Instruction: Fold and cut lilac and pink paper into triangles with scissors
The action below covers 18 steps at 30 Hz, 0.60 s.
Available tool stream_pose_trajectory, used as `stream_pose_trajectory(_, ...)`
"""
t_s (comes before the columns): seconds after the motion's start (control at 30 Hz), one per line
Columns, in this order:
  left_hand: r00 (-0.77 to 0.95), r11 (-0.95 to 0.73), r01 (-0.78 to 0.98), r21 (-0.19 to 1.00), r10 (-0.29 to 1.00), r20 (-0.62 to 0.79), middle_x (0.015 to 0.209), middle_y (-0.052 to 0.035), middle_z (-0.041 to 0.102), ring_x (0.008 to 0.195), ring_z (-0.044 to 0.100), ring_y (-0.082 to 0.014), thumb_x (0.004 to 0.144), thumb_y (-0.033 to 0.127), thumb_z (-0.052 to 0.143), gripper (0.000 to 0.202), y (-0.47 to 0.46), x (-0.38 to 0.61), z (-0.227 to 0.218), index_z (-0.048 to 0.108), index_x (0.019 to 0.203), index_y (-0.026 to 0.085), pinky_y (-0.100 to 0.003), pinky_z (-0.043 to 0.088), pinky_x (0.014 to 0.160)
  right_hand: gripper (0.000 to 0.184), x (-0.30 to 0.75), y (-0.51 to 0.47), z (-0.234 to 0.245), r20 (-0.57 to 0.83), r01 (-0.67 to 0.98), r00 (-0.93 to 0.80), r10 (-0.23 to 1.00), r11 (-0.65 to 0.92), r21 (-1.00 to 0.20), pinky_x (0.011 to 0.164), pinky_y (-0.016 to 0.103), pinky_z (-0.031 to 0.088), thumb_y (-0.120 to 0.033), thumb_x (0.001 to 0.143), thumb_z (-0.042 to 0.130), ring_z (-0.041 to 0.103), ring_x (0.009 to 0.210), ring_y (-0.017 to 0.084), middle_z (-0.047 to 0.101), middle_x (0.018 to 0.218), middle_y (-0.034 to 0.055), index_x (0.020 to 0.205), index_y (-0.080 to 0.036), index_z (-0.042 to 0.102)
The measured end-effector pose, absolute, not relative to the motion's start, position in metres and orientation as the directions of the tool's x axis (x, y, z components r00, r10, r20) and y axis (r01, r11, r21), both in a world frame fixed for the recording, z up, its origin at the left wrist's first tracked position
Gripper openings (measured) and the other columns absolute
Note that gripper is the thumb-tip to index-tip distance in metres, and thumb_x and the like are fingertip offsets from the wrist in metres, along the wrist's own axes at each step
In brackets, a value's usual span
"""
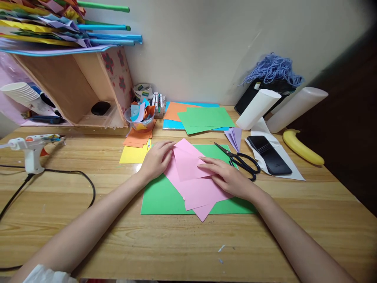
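Note:
Several pink paper sheets (203, 192) overlap at angles on a green sheet (161, 196) at the middle of the table. A smaller pink paper piece (190, 167) lies or is held on top of them, between my hands. My left hand (159, 159) has its fingers closed at the upper left corner of the pink paper. At the right side of the small piece, my right hand (225, 175) has fingertips over the paper and the thumb near its edge. Black-handled scissors (240, 161) rest partly open just beyond my right hand.
Green sheets (209, 118) lie at the back, behind a folded purple paper fan (234, 138). A phone (269, 155) and a banana (303, 147) are at right. A glue gun (32, 151) with its cord stands at left, near a wooden box (114, 86). A tub of scraps (140, 118) sits behind.

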<state>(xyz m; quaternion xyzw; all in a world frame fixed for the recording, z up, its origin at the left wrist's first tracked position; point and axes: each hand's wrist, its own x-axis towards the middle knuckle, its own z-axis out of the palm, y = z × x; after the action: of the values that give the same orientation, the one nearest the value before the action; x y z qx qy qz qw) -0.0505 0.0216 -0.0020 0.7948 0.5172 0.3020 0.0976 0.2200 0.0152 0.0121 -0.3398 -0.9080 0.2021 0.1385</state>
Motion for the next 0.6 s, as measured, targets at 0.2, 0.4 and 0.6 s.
stream_pose_trajectory(0.2, 0.606, -0.666, 0.683, 0.301, 0.746, 0.274, 0.139, -0.003, 0.039, 0.129, 0.034, -0.0172, 0.09, 0.028, 0.036, 0.043, 0.016, -0.0442, 0.0027, 0.038, 0.132, 0.023, -0.041, 0.022, 0.11, 0.041, 0.2166, 0.0123, 0.015, 0.128, 0.557, -0.749, 0.65, 0.723, -0.409, 0.101, 0.04, 0.038, -0.018, 0.086, 0.043, 0.039, 0.125, 0.021, 0.039, 0.14, 0.0034, 0.125, -0.028, 0.05)
stream_pose_trajectory(0.4, 0.637, -0.681, 0.663, 0.312, 0.731, 0.245, 0.138, -0.0033, 0.04, 0.129, 0.035, -0.0155, 0.089, 0.025, 0.035, 0.044, 0.0184, -0.0447, -0.0007, 0.037, 0.133, 0.022, -0.04, 0.024, 0.109, 0.039, 0.2162, 0.0114, 0.0143, 0.115, 0.553, -0.755, 0.646, 0.72, -0.419, 0.098, 0.041, 0.04, -0.023, 0.086, 0.046, 0.042, 0.123, 0.023, 0.04, 0.139, 0.0041, 0.124, -0.029, 0.051)
stream_pose_trajectory(0.6, 0.637, -0.679, 0.659, 0.325, 0.733, 0.238, 0.137, -0.0037, 0.041, 0.129, 0.034, -0.0159, 0.089, 0.025, 0.037, 0.044, 0.0177, -0.0442, -0.0004, 0.039, 0.132, 0.021, -0.04, 0.026, 0.109, 0.039, 0.2166, 0.0126, 0.0134, 0.107, 0.556, -0.757, 0.645, 0.721, -0.414, 0.098, 0.042, 0.041, -0.023, 0.086, 0.045, 0.042, 0.123, 0.023, 0.04, 0.139, 0.0037, 0.124, -0.029, 0.051)
